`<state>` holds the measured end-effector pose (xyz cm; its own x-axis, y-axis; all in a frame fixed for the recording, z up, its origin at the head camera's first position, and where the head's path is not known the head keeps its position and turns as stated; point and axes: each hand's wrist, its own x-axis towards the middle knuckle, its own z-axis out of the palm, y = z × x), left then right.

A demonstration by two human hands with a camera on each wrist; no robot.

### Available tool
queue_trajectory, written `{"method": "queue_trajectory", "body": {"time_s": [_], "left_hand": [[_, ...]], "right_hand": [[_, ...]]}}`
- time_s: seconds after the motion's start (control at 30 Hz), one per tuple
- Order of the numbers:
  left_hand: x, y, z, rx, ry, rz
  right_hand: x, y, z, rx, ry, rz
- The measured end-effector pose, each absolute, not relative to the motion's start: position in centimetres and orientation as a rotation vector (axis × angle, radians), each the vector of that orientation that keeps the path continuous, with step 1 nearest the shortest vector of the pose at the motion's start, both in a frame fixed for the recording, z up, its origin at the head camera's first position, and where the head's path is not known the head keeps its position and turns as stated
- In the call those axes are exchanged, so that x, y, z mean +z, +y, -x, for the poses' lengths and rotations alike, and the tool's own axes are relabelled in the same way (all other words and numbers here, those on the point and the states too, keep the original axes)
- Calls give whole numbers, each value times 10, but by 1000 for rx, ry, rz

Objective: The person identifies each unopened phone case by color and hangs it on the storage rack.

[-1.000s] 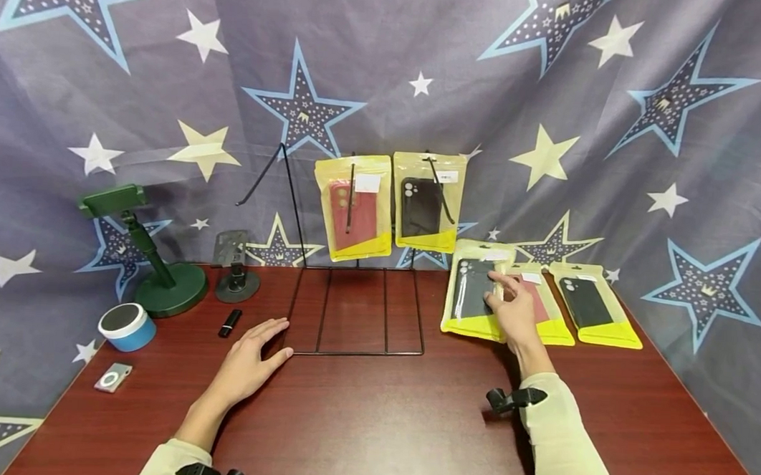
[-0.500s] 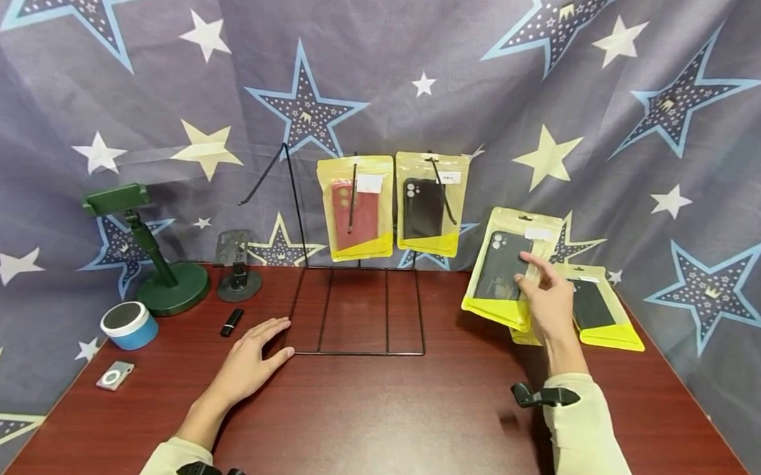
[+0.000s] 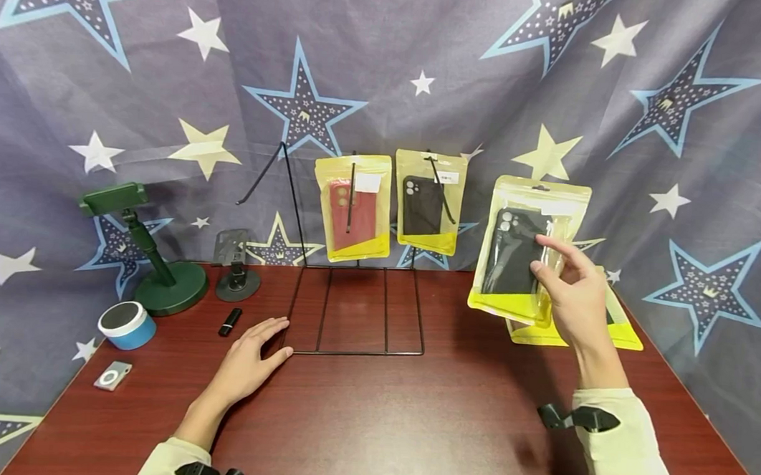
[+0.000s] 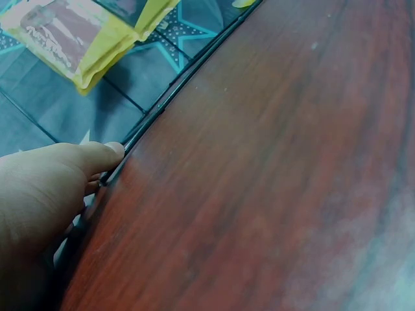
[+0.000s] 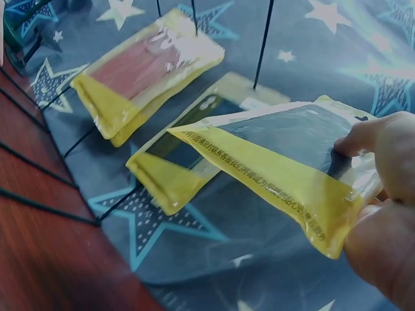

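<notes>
My right hand (image 3: 574, 294) pinches the right edge of a clear-and-yellow pouch with a dark phone case (image 3: 515, 252) inside. The pouch is raised above the table, tilted, its hang hole at the top. In the right wrist view the thumb and a finger (image 5: 360, 136) grip its side. My left hand (image 3: 247, 363) rests at the left front corner of a black wire display rack (image 3: 348, 353), thumb touching the wire, fingers extended. On the rack's hooks hang a pouch with a red phone case (image 3: 362, 218) and one with a black case (image 3: 423, 215).
More yellow pouches (image 3: 627, 333) lie at the back right, partly hidden by my right hand. To the left stand a green phone stand (image 3: 171, 291), a small black stand (image 3: 238, 284) and a blue-and-white round object (image 3: 131, 333). A black stick (image 3: 230, 322) and a silver player (image 3: 113, 376) lie nearby.
My right hand has lifted the dark-case pouch off the table, up and to the right, toward the camera. The left hand has stayed at the rack.
</notes>
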<state>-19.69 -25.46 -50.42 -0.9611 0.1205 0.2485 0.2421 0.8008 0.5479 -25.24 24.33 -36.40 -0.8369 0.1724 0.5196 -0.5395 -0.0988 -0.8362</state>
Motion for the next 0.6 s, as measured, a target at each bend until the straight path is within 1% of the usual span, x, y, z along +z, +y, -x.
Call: {"method": "queue_trajectory", "body": {"time_s": [0.37, 0.47, 0.6], "left_hand": [[-505, -255, 197, -878, -2786, 287], [-505, -255, 197, -879, -2783, 288], [-505, -255, 197, -876, -2780, 288]], "right_hand": [[-348, 236, 218, 2002, -1632, -581], [-345, 230, 211, 1995, -1647, -603], [-344, 220, 205, 1991, -1647, -696]]}}
